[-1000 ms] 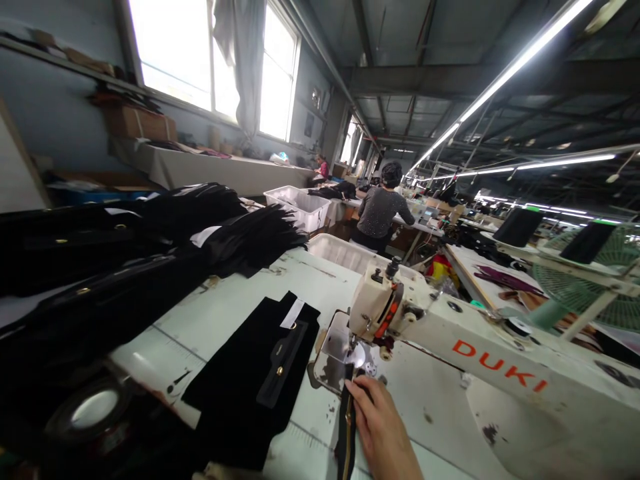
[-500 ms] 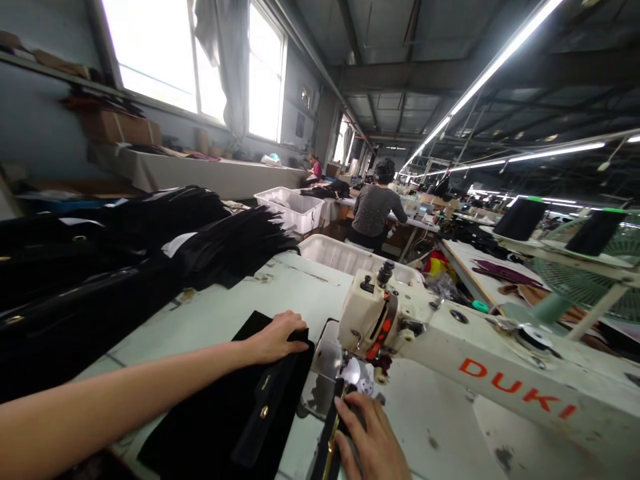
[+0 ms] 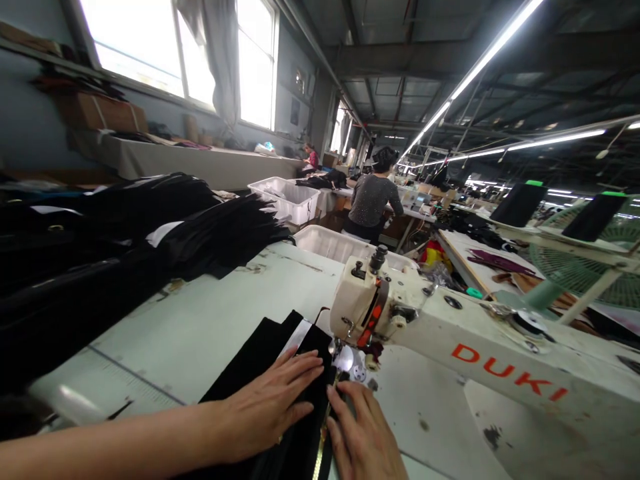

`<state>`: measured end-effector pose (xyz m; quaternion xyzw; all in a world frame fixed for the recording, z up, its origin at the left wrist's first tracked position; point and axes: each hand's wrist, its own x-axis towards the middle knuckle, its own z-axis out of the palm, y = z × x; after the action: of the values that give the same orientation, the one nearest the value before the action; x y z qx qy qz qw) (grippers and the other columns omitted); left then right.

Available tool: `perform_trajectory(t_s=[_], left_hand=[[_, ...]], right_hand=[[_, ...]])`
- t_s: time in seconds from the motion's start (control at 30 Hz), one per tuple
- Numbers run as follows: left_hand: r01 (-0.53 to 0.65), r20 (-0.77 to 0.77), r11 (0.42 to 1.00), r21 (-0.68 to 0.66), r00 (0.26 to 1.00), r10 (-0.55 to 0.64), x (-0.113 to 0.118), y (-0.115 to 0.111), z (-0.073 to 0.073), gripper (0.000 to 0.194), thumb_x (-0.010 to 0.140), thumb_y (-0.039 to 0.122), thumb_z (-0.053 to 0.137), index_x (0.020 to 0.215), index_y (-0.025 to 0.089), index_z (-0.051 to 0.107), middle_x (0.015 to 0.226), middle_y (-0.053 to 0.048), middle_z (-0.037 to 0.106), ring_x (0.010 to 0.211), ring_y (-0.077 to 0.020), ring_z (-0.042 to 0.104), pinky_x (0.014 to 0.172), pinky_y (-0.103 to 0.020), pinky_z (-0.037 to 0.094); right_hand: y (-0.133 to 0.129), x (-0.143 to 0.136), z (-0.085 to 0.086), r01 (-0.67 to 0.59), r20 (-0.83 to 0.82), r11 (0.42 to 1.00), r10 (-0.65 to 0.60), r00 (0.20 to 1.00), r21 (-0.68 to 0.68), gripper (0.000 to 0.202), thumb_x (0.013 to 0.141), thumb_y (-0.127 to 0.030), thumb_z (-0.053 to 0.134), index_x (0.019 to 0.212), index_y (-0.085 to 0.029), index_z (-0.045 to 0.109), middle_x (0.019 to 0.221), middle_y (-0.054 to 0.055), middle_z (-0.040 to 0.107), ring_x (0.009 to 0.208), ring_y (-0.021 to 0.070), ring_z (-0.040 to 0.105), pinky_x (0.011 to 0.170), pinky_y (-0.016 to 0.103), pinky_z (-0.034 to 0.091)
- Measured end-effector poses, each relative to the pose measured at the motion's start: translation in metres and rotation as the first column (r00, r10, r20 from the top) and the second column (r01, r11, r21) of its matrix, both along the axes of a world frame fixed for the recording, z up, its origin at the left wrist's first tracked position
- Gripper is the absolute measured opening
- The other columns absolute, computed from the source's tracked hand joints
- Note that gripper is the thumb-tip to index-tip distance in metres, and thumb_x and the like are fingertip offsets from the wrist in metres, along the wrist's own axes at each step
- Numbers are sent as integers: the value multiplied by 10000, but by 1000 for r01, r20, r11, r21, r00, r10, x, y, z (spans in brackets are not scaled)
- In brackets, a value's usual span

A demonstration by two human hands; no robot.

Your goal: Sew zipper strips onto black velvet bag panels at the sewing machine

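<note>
Take the bright metal disc [image 3: 345, 360] beneath the head of the sewing machine [image 3: 445, 333] as the dial's centre. The black panel [image 3: 250, 367] lies on the desk [image 3: 200, 313] toward 8 o'clock, its near edge close up to the machine's working point. The black strip with gold teeth [image 3: 320, 450] runs out toward 6 to 7 o'clock, beside the panel or partly under it; I cannot tell which.

The left hand [image 3: 265, 410] rests spread and flat on the panel, fingers extended toward 2 o'clock and gripping nothing. The right hand [image 3: 365, 433] curls its fingertips onto the strip; whether it pinches or merely presses, I cannot tell.

The likeliest fault is poor alignment: should the left palm press unevenly, the panel could swivel and its edge drift off the strip. If the right fingers let the strip slacken, it might buckle or come in crooked. Its teeth could foul the needle if they strayed too close. Both hands' fingertips are near the working point, so a careless push toward 1 o'clock might bring one under it
</note>
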<state>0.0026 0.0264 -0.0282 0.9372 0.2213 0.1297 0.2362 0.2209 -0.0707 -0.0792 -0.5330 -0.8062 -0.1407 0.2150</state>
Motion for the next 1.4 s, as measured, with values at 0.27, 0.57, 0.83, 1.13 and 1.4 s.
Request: perform_trajectory(t_s=[0.27, 0.57, 0.83, 1.13, 1.4], left_hand=[[32, -109, 999, 42, 994, -28, 13, -10, 0, 559, 977, 186, 515, 1518, 159, 378, 1570, -120, 351, 1466, -276, 289, 1201, -513, 228], [22, -41, 975, 222, 999, -14, 16, -7, -19, 480, 1032, 244, 447, 1507, 202, 399, 1547, -96, 415, 1455, -256, 334, 1221, -455, 224], [-24, -5, 963, 268, 1000, 26, 19, -12, -13, 449, 1000, 233, 476, 1446, 175, 467, 1493, -115, 490, 1392, -295, 426, 1169, -486, 314], [-42, 4, 973, 228, 999, 42, 21, -16, -5, 504, 945, 214, 539, 1438, 157, 452, 1442, -154, 533, 1349, -329, 476, 1133, -545, 354], [-33, -32, 986, 161, 999, 39, 28, -3, 1, 540, 910, 193, 544, 1441, 160, 449, 1477, -163, 492, 1382, -349, 430, 1128, -631, 312]], right_hand=[[-1, 4, -3, -2, 43, 1000, 2, 999, 0, 356, 939, -190, 504, 1287, -161, 570, 1222, 115, 636, 1134, 264, 627, 933, 338, 580], [2, 7, -13, -23, 140, 997, 13, 990, 70, 334, 937, -200, 495, 1251, -139, 592, 1185, 123, 665, 1078, 279, 662, 875, 362, 608], [4, 10, -17, -30, 190, 994, 9, 982, 107, 336, 943, -215, 495, 1250, -133, 606, 1167, 114, 684, 1043, 280, 682, 842, 359, 621], [8, 10, -33, 23, 121, 976, -50, 991, 214, 338, 981, -263, 482, 1284, -187, 613, 1301, 41, 639, 1115, 262, 657, 882, 364, 604], [16, 3, -36, 105, -4, 967, -107, 994, 233, 334, 999, -214, 449, 1298, -204, 597, 1299, 53, 640, 1154, 253, 635, 975, 409, 544]])
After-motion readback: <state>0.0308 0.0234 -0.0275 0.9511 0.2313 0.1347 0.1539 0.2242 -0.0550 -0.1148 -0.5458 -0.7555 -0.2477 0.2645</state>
